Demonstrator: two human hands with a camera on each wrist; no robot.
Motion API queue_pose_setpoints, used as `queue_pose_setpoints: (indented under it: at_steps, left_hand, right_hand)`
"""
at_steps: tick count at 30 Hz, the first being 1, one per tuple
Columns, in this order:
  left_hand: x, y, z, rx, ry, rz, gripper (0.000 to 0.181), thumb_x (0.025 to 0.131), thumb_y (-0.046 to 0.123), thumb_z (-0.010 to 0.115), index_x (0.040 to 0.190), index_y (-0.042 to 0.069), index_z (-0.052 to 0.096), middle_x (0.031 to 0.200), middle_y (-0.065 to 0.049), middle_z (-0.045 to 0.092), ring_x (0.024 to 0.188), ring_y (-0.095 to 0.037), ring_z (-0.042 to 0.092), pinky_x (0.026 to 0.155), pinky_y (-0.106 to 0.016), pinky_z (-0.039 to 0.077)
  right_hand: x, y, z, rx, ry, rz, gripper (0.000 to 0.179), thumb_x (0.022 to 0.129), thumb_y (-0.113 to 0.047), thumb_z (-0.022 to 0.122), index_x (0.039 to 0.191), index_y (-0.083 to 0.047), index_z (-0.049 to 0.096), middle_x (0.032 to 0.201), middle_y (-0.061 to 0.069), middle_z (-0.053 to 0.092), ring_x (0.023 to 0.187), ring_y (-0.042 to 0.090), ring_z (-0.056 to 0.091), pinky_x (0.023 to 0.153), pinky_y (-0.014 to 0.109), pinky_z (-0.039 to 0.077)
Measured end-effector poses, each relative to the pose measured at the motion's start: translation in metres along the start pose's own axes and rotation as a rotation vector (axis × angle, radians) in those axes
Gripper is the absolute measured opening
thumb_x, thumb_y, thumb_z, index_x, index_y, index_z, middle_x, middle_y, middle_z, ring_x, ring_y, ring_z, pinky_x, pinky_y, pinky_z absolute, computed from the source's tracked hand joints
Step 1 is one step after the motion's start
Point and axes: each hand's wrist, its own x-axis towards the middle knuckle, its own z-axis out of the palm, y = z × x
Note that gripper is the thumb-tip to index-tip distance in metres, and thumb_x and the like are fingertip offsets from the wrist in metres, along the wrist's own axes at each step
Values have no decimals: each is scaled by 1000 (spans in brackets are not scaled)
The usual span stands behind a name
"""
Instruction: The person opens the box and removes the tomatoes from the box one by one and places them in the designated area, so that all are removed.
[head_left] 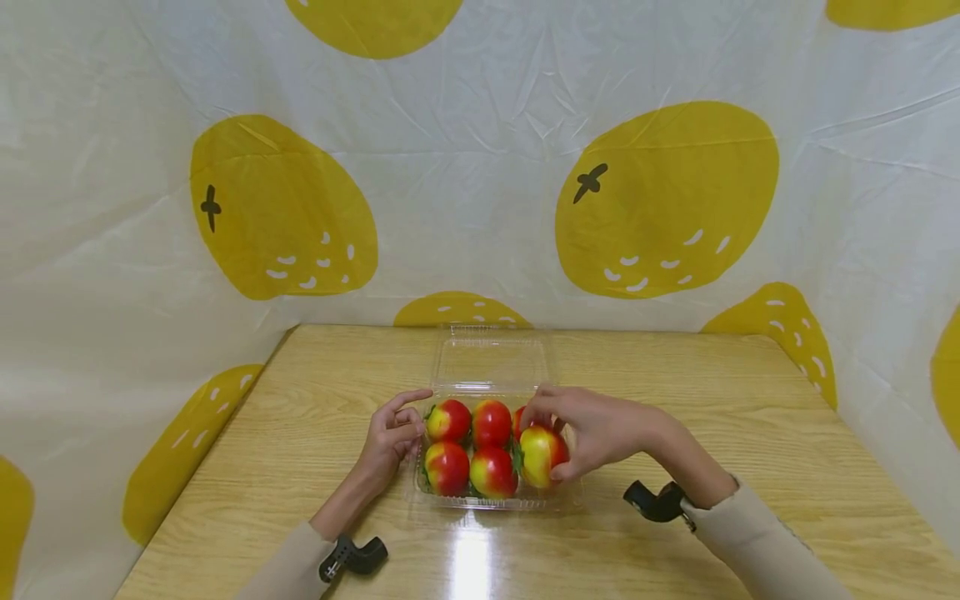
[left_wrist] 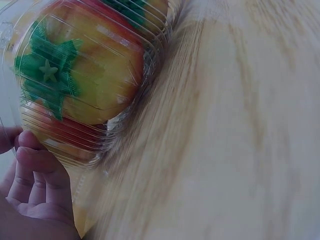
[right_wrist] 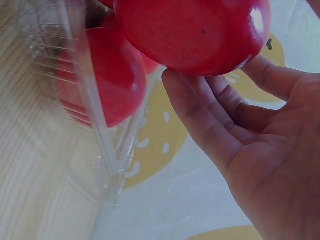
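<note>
My right hand [head_left: 603, 427] holds a red-and-yellow artificial fruit [head_left: 542, 457] over the right end of a clear plastic clamshell box [head_left: 495, 503]. In the right wrist view, thumb and fingers grip this fruit [right_wrist: 200, 30] by its sides, above the box rim. Several similar fruits [head_left: 492, 423] sit in two rows in the box, one at the back right partly hidden by the right hand. At the box's left end, my left hand [head_left: 392, 435] pinches the rim between thumb and finger. The left wrist view shows a green cloth calyx [left_wrist: 47, 70] through the ribbed wall.
The box's clear lid [head_left: 491, 362] lies folded back toward the rear of the wooden table [head_left: 637, 550]. A white cloth [head_left: 465, 192] printed with yellow fruit hangs behind the table and at both sides. Black wrist mounts [head_left: 660, 502] sit on both forearms.
</note>
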Motion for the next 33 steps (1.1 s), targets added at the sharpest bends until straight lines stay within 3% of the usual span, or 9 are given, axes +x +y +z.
queue_pose_setpoints:
  at_steps: [16,33]
  left_hand:
    - [-1,1,0,-3,2,-15,54,92,-7,51,145,-12,42,73,6,59,52,-7,51,46,-17,43]
    - [-1,1,0,12,3,2,54,93,-6,51,144,-15,40,72,4,58,51,-7,50,46,-17,41]
  right_hand:
    - [-10,-2,-10,118,93,-5,50,81,-22,84,126,-19,61,129,-5,65,111,12,64,95,29,58]
    - [-24,4,-10,146,227,-45,55,84,-23,85,132,-19,59,130,-2,66,116,12,66,101,31,56]
